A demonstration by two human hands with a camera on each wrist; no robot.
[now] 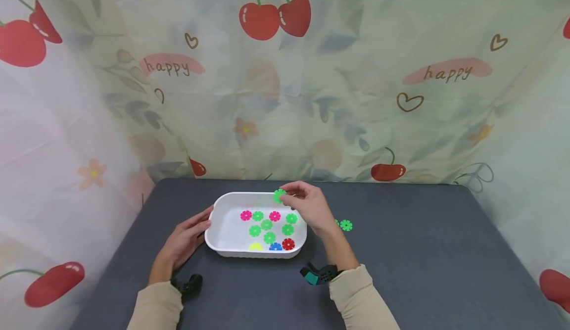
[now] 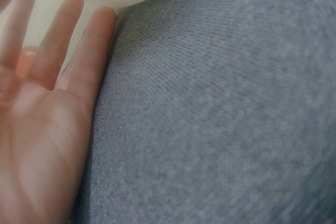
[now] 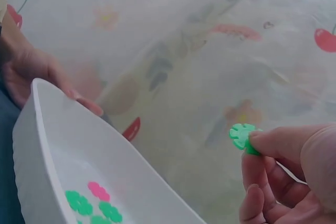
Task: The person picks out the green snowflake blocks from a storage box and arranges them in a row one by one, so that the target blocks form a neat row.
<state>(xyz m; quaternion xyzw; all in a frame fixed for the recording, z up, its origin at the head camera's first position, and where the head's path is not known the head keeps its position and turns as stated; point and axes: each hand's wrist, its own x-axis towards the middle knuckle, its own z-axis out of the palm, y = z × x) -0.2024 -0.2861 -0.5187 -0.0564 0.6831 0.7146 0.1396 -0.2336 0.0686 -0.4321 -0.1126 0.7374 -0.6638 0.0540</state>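
Observation:
A white plastic basin stands on the table with several flower-shaped snowflake discs lying in it: green, pink, red, blue and yellow. My left hand rests against the basin's left end; in the left wrist view its fingers stretch straight to the basin's wall. Over the far right rim, my right hand pinches a green snowflake disc between thumb and fingers. The right wrist view shows this disc held apart from the basin.
To the right of the basin, a green snowflake disc lies on the dark grey table, with another partly hidden behind my right wrist. A cherry-print curtain hangs behind the table and along both sides.

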